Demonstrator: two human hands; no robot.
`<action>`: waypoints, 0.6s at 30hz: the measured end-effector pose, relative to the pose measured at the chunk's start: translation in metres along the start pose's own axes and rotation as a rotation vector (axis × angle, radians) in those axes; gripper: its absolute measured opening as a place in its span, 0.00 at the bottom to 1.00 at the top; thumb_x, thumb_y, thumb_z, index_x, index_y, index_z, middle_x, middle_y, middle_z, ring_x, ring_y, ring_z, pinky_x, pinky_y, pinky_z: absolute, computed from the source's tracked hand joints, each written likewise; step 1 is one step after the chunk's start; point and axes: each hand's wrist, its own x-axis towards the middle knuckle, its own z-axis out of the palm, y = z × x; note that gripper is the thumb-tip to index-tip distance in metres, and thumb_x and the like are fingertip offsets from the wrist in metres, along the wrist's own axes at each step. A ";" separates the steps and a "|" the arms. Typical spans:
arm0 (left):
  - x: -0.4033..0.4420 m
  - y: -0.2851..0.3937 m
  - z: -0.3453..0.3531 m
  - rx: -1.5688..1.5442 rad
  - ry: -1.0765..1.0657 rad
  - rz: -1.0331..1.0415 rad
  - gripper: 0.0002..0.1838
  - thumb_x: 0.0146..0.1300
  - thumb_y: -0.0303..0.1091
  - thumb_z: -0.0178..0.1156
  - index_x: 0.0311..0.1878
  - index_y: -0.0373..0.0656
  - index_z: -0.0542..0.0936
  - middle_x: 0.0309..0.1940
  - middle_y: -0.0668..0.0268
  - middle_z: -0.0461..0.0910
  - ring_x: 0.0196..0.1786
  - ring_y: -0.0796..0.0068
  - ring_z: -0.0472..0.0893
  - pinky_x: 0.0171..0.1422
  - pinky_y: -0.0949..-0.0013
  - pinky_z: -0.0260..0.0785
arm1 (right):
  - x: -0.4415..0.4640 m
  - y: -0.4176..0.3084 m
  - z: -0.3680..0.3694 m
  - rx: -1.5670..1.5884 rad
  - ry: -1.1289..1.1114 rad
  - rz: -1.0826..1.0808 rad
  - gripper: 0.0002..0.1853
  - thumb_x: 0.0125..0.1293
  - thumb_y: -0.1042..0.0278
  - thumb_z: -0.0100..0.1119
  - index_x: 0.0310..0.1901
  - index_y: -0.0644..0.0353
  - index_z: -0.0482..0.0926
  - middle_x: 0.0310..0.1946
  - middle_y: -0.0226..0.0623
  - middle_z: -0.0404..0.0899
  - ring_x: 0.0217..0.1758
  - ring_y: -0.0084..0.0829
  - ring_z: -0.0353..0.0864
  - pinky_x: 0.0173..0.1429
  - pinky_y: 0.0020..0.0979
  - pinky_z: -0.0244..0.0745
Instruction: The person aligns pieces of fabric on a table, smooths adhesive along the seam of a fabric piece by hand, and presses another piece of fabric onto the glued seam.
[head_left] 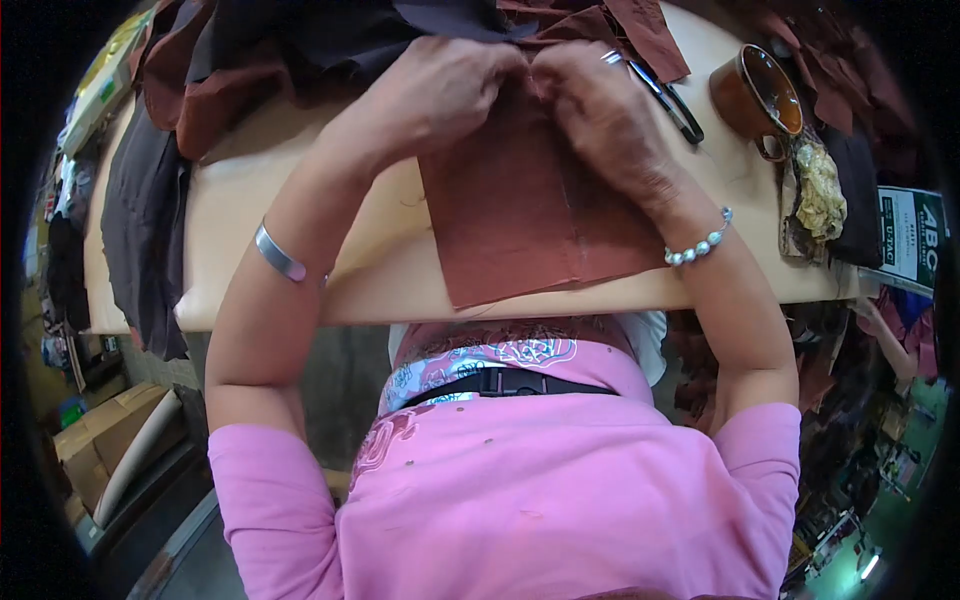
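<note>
A reddish-brown cloth piece (pixel 510 220) lies on the pale table (pixel 300 210), its lower edge near the table's front. At its upper end my left hand (pixel 450 90) and my right hand (pixel 600 110) meet, fingers closed on the cloth. The knuckles of both hands almost touch, and the fingertips are partly hidden. Just right of my right hand lies a black-handled tool (pixel 680 115). Dark cloth (pixel 330 40) is heaped beyond my left hand.
On the right stand a brown glazed cup (pixel 735 95) and a crumpled yellowish bundle (pixel 820 190), beside a green and white package (pixel 910 235). Dark cloth (pixel 150 220) hangs over the table's left side. A cardboard box (pixel 110 435) sits below left.
</note>
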 end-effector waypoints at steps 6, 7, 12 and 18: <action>0.038 -0.012 -0.013 0.131 0.382 0.024 0.12 0.61 0.34 0.51 0.39 0.36 0.79 0.36 0.51 0.78 0.44 0.52 0.76 0.53 0.58 0.68 | -0.002 -0.012 0.009 -0.214 -0.094 -0.078 0.13 0.52 0.77 0.54 0.43 0.60 0.72 0.39 0.40 0.75 0.46 0.41 0.75 0.51 0.35 0.72; 0.043 -0.010 -0.015 0.232 0.298 -0.020 0.13 0.60 0.36 0.52 0.39 0.37 0.79 0.37 0.52 0.78 0.46 0.52 0.76 0.53 0.57 0.67 | -0.003 -0.013 0.008 -0.226 -0.112 -0.072 0.15 0.53 0.79 0.54 0.44 0.61 0.72 0.42 0.41 0.75 0.47 0.41 0.75 0.53 0.35 0.72; 0.065 -0.035 0.000 0.551 0.098 -0.136 0.14 0.58 0.41 0.56 0.40 0.41 0.78 0.41 0.56 0.79 0.51 0.53 0.74 0.53 0.53 0.65 | 0.000 -0.012 0.010 -0.307 -0.067 -0.114 0.10 0.55 0.75 0.51 0.40 0.60 0.72 0.38 0.40 0.75 0.43 0.38 0.75 0.52 0.35 0.71; 0.060 -0.055 0.009 0.428 0.275 0.068 0.04 0.58 0.31 0.52 0.35 0.43 0.73 0.34 0.60 0.76 0.43 0.58 0.76 0.47 0.55 0.65 | 0.001 -0.010 0.010 -0.232 -0.069 -0.098 0.07 0.55 0.76 0.50 0.37 0.59 0.71 0.36 0.39 0.74 0.43 0.40 0.74 0.51 0.35 0.71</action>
